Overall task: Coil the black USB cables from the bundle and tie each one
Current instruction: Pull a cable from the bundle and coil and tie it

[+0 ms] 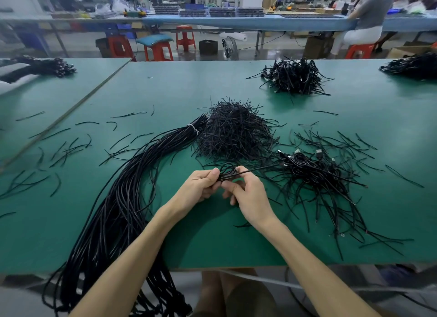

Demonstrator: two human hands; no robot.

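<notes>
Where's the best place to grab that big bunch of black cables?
Probably beside the white band on the cable bundle: there the strands are cinched into one narrow neck, while nearer the table edge they fan out loose. Come from above and the left, since the heap of ties crowds its right side. The left hand and right hand hold a coiled cable now.

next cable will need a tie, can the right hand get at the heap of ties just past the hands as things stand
Probably yes, once freed: the heap of ties lies just beyond the right hand, nothing standing between. For now it and the left hand grip the coiled cable.
</notes>
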